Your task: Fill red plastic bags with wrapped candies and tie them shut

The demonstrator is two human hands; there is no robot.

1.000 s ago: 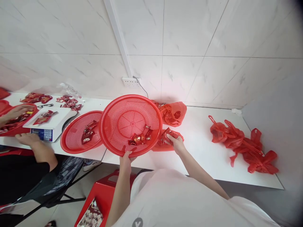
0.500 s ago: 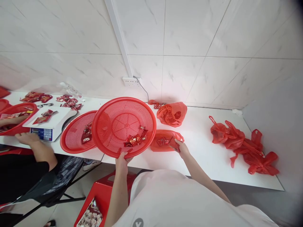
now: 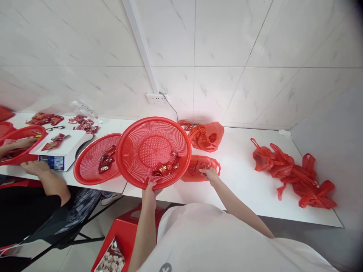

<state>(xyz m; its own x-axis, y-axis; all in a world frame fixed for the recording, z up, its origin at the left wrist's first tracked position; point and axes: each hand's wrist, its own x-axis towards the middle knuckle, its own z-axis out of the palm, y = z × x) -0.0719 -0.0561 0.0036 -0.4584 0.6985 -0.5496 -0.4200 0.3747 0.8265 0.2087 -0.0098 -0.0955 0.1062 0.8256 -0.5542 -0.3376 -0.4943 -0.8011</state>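
My left hand (image 3: 149, 194) grips the near rim of a red plastic sieve basket (image 3: 141, 141), which is tilted. Several small shiny red-and-gold packets (image 3: 166, 169) lie together in its lower right part. Just right of the basket, a red plastic bag (image 3: 188, 177) lies spread on the table with its mouth up. Inside the bag are several red packets (image 3: 198, 166). My right hand (image 3: 210, 174) reaches into the bag mouth with curled fingers beside these packets; what its fingertips hold cannot be made out.
Left of my basket stands another red basket (image 3: 85, 162) with packets. Beyond are a white scale (image 3: 61, 147) bearing packets and a co-worker's arm (image 3: 51, 181). Crumpled red bags (image 3: 208, 136) lie near the wall; knotted red bags (image 3: 295, 175) lie at right. A red stool (image 3: 120, 234) stands below.
My right hand has moved left, deeper over the packets in the bag; the dark red packet seen in its fingers is no longer distinct. The held basket has shifted slightly right.
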